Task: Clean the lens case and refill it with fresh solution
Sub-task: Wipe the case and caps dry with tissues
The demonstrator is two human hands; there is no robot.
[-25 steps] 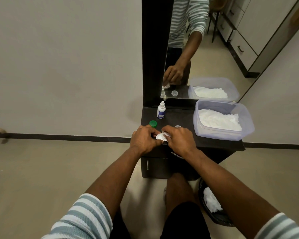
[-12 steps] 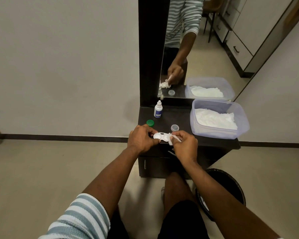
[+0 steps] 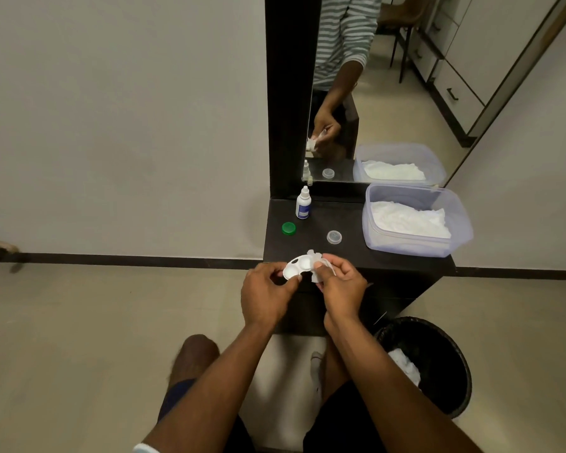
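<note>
My left hand [image 3: 268, 289] pinches the left end of the white lens case [image 3: 297, 266], held uncapped over the front edge of the dark table [image 3: 356, 256]. A crumpled white tissue [image 3: 321, 269] is gripped in my right hand [image 3: 342, 286] against the case's right end. The green cap [image 3: 288, 228] and the clear cap [image 3: 334, 237] lie on the table behind the case. Near the mirror, at the back, stands the small white solution bottle [image 3: 303, 204], upright and capped.
A clear plastic tub [image 3: 461, 230] of white tissues sits at the table's right. A black bin [image 3: 438, 364] with a used tissue stands on the floor at the right. The mirror [image 3: 389, 93] rises behind the table.
Both hands have drawn slightly toward me from over the table. The lens case, earlier hidden under the tissue and fingers, now shows its two open wells.
</note>
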